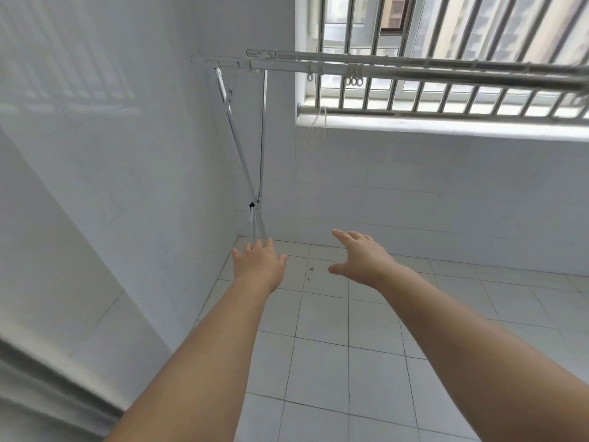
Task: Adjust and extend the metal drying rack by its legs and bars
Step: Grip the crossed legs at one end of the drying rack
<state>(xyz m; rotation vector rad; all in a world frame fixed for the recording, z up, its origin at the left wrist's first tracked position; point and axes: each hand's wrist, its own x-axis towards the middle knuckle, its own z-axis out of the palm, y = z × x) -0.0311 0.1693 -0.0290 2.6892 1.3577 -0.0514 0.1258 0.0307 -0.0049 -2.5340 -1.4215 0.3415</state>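
The metal drying rack stands in the room's corner. Its horizontal bars [414, 70] run at head height from the corner off to the right, with a few small hook rings hanging on them. Two crossed legs [262, 138] drop from the bars' left end and meet at a hinge bracket [255, 209] near the floor. My left hand [258, 266] reaches out flat just below that bracket, covering the legs' lower ends, fingers apart and holding nothing. My right hand [360, 258] is spread in the air to the right of the legs, apart from the rack.
White tiled walls close in on the left and behind the rack. A barred window [446, 43] with a sill sits behind the bars. The floor [334, 346] is pale square tile with small specks of debris. A grey curtain or door edge [38, 378] is at lower left.
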